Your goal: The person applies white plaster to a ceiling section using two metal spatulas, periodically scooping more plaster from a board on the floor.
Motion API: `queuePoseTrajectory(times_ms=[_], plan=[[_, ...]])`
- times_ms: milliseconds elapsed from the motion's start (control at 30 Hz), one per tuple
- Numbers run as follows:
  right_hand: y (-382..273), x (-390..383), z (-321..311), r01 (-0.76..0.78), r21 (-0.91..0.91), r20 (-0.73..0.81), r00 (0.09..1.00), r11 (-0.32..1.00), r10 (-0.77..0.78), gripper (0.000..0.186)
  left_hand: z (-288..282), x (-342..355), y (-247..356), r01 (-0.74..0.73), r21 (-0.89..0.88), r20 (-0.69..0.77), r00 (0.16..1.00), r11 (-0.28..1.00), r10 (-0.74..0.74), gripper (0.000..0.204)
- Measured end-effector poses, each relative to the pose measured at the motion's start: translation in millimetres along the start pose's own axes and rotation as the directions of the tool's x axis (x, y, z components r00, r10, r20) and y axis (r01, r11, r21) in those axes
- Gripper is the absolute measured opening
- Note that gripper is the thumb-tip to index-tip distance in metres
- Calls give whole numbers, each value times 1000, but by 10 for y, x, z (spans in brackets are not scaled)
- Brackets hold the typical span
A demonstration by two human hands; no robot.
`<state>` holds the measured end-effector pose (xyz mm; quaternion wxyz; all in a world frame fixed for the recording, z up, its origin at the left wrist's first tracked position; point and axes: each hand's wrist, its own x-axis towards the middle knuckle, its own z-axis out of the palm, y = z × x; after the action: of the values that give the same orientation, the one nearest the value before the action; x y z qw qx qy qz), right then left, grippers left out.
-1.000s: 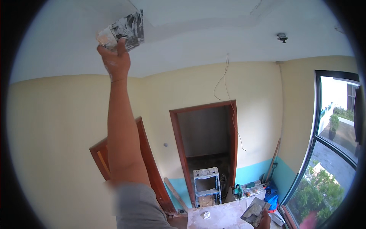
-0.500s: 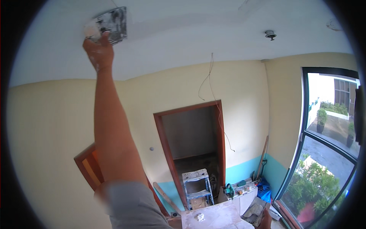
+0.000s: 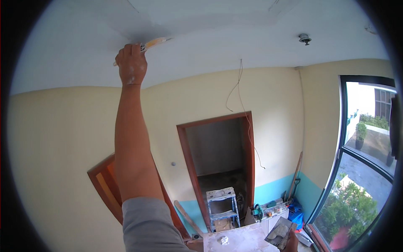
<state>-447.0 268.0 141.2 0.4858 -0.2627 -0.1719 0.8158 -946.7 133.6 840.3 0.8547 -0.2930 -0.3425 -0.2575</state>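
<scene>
My left arm reaches up, and my left hand is closed around a putty knife. Its blade is seen nearly edge-on, with cream-coloured putty along it, close against the white ceiling. A damp-looking grey patch spreads on the ceiling by the blade. Low on the right, my right hand is partly in view, gripping the edge of a flat board that carries greyish putty.
Below me is a whitish work surface with a lump of putty. Beyond stand a stepladder, a doorway and a tool-covered white box. Loose wires hang from the ceiling. A large window is at right.
My left hand has moved right and slightly down, turning so its back shows and the blade goes from face-on to edge-on. The board in my right hand shows more fully.
</scene>
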Motion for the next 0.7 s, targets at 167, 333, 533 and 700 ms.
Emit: queuePoseTrajectory(times_ms=[167, 333, 533, 700], plan=[[23, -46, 105, -2, -41, -95, 995, 999, -2, 26, -36, 172, -73, 67, 132, 11, 998, 989, -69, 30], [60, -84, -68, 55, -6, -23, 998, 998, -55, 26, -508, 497, -129, 93, 134, -67, 994, 987, -85, 29], [-150, -624, 454, 2, -3, -126, 992, 1000, -3, 21, -1139, 1088, -247, 9, 168, -177, 984, 986, 21, 32], [173, -2, -646, 314, -583, 120, 946, 749, -302, 27, -1582, 1354, -463, 30, 212, -280, 960, 977, 31, 41]])
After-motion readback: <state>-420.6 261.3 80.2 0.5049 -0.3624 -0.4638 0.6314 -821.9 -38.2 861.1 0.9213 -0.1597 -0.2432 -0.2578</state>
